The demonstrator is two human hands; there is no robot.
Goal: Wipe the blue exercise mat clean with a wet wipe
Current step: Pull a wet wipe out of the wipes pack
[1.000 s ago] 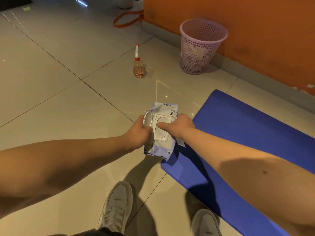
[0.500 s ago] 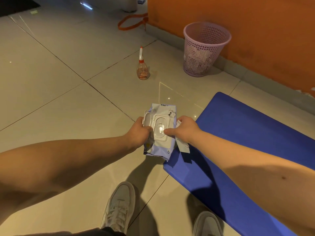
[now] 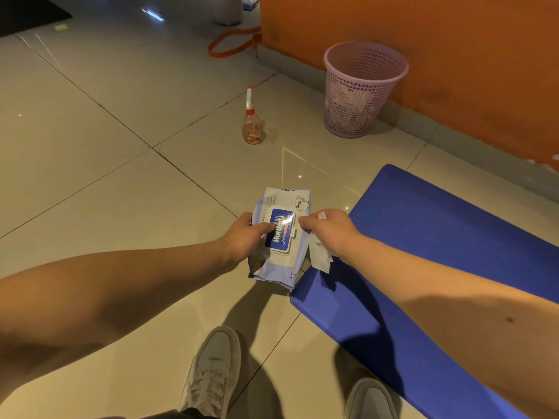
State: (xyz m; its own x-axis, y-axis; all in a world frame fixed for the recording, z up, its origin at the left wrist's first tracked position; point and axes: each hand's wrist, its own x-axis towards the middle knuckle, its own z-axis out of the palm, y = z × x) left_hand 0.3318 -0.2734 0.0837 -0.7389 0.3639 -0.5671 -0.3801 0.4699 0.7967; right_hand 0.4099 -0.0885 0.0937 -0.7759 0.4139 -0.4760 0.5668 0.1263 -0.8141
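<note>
I see the flat blue exercise mat (image 3: 423, 237) lying on the shiny pale tiled floor (image 3: 121, 146), and I will tell every place from that mat; the mat fills the right side of my view, with one rounded end far from me and its near corner close to the person's feet; my left hand (image 3: 242, 237) holds a soft pale purple plastic pack of wet wipes (image 3: 278, 267) just off the left edge of the mat; the fingers curl round the left side of the pack and the thumb lies flat on its shut white lid with the blue label (image 3: 279, 229); the low corner of the pack sits over the mat's near corner, but I cannot tell if it touches; my right hand (image 3: 329, 229) is right beside the pack, over the left edge of the mat; its fingers are curled tight round a crumpled white wet wipe (image 3: 319, 255), and the loose end of the wipe hangs down under the hand; past the far end of the mat stands a pink plastic basket full of holes (image 3: 360, 92), against the orange wall (image 3: 453, 40); a small clear spray bottle with a white and red top (image 3: 252, 125) stands upright on the floor, well off to the far left of the mat; two grey shoes (image 3: 211, 367) show at the near end of the mat.
</note>
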